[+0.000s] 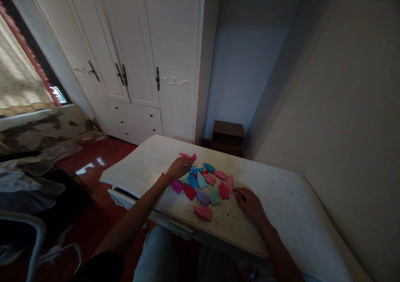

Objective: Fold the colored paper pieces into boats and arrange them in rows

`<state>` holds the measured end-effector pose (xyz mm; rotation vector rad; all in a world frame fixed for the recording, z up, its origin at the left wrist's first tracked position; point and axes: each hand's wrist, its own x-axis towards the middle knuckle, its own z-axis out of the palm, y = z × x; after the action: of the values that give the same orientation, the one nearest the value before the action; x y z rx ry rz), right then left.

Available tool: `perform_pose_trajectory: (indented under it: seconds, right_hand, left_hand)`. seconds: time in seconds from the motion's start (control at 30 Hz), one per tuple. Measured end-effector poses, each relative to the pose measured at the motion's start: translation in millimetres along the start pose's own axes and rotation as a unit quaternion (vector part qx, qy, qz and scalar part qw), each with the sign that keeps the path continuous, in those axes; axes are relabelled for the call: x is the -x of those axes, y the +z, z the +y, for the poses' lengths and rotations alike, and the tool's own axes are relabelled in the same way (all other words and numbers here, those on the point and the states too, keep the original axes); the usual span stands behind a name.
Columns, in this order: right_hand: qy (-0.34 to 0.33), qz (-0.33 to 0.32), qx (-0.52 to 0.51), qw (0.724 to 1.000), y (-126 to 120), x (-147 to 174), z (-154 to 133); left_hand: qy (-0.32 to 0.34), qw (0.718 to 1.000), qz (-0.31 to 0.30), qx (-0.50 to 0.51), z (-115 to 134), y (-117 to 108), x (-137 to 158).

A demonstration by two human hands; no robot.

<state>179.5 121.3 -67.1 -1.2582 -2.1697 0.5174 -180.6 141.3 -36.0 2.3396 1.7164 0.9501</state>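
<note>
At the far side of the paper pieces, my left hand (179, 168) is closed on a pink origami crane (187, 156) whose wings spread out beyond the fingers. My right hand (251, 204) rests low over the table's right part with its fingers curled. A small dark spot shows between thumb and fingers there; what it is I cannot make out. Between the hands lie several flat folded origami cranes: a blue one (193, 180), a purple one (203, 197), a red one (189, 192) and a mint one (214, 195). One pink crane (229, 183) lies beside my right fingertips, another (203, 212) nearer to me.
The white table (275, 182) has a drawer (121, 196) pulled partly out at its left. Behind it stand a white wardrobe (178, 36) and a small brown cabinet (229, 128). A wall (350, 107) borders the right side. Cloth (21, 186) and a white metal frame (39, 232) are at left.
</note>
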Motion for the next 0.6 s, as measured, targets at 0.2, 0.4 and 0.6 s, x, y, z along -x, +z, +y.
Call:
perform_pose_trajectory:
  seconds: [0.2, 0.4, 0.6]
  right_hand:
    - [-0.003, -0.006, 0.002, 1.0, 0, -1, 1]
    - [-0.014, -0.016, 0.004, 1.0, 0, -1, 0]
    - [0.055, 0.043, -0.025, 0.997, -2, 0, 12]
  left_hand:
    - [-0.034, 0.998, 0.05, 0.031, 34, -8, -7]
    - [0.086, 0.983, -0.075, 0.146, 118, 12, -9]
    - [0.171, 0.965, -0.177, 0.092, 152, 36, -14]
